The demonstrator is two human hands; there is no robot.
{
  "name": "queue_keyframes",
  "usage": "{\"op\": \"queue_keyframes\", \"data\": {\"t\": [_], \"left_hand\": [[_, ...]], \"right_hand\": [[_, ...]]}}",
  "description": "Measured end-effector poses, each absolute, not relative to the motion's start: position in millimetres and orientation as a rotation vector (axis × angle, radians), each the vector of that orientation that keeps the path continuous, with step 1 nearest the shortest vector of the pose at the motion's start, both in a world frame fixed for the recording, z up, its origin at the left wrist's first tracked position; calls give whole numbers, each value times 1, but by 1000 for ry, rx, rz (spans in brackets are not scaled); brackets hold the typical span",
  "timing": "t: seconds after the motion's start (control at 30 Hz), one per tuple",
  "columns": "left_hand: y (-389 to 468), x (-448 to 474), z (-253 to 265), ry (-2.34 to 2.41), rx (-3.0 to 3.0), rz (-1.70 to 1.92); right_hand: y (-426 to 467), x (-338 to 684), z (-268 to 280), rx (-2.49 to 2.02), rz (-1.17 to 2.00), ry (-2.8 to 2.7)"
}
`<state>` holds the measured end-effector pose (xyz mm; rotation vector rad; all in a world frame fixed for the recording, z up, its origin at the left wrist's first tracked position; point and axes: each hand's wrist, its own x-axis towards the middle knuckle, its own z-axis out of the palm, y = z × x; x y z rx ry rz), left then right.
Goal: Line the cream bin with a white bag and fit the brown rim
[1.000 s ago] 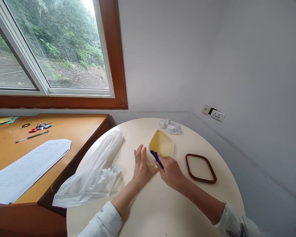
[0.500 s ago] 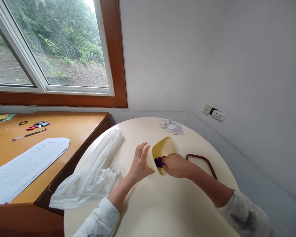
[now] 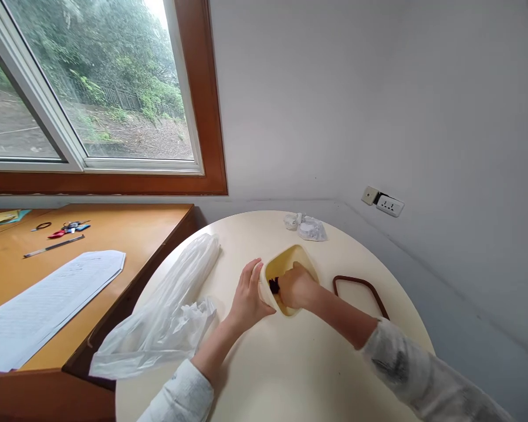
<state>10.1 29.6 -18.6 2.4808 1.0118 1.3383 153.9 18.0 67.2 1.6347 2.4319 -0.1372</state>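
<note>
A pale yellow tub [image 3: 311, 261] is tipped over the round table, its mouth turned toward me. My left hand [image 3: 247, 293] grips it from the left, thumb at the near edge and fingers at the far side. Inside the tub is my right hand [image 3: 295, 287], its fingers bent down and partly hidden. A dark purple, shaggy-looking piece of cloth [image 3: 274, 285] shows at those fingertips, pressed against the tub's inner wall. Beyond my right forearm lies a brown rounded band [image 3: 369, 286], part of it covered by the arm.
A crumpled clear plastic bag [image 3: 167, 316] lies along the left of the round table [image 3: 286, 375]. Small knotted bags [image 3: 310, 227] sit at its back. On the wooden desk [image 3: 145, 228] are papers [image 3: 53, 299], a pen [image 3: 53, 247] and keys [image 3: 73, 227]. A wall socket [image 3: 390, 205] is at right.
My right hand has gone deeper into the tub, and less of the purple cloth shows. The tub has shifted slightly left, with my left hand still on it.
</note>
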Motion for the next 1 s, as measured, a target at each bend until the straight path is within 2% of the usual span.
{"op": "queue_keyframes", "data": {"t": [0.1, 0.13, 0.23, 0.37, 0.43, 0.5, 0.57, 0.63, 0.8, 0.9, 1.0], "left_hand": [[29, 13, -17, 1063, 2465, 1333], [28, 15, -16, 1075, 2471, 1334], [24, 20, -13, 1116, 2483, 1355], [17, 25, -8, 1209, 2413, 1384], [15, 27, -6, 1233, 2385, 1399], [13, 28, -6, 1244, 2379, 1390], [13, 28, -6, 1243, 2387, 1359], [13, 28, -7, 1238, 2395, 1350], [13, 26, -6, 1274, 2336, 1380], [12, 26, -5, 1306, 2292, 1367], [13, 26, -6, 1345, 2221, 1356]], "right_hand": [[-1, 188, 83, 1667, -165, 2505], [-8, 202, 86, 1763, -301, 2577], [-22, 240, 87, 2234, -1066, 2502], [-20, 279, 76, 2837, -1910, 2180], [-15, 287, 71, 2929, -2216, 2072], [-9, 284, 67, 3006, -2316, 2049], [-2, 271, 65, 2974, -2259, 2156], [6, 251, 64, 2884, -2067, 2312], [33, 202, 70, 2817, -1163, 2794], [38, 179, 77, 2449, -715, 3242], [28, 161, 86, 1943, -606, 3495]]}}
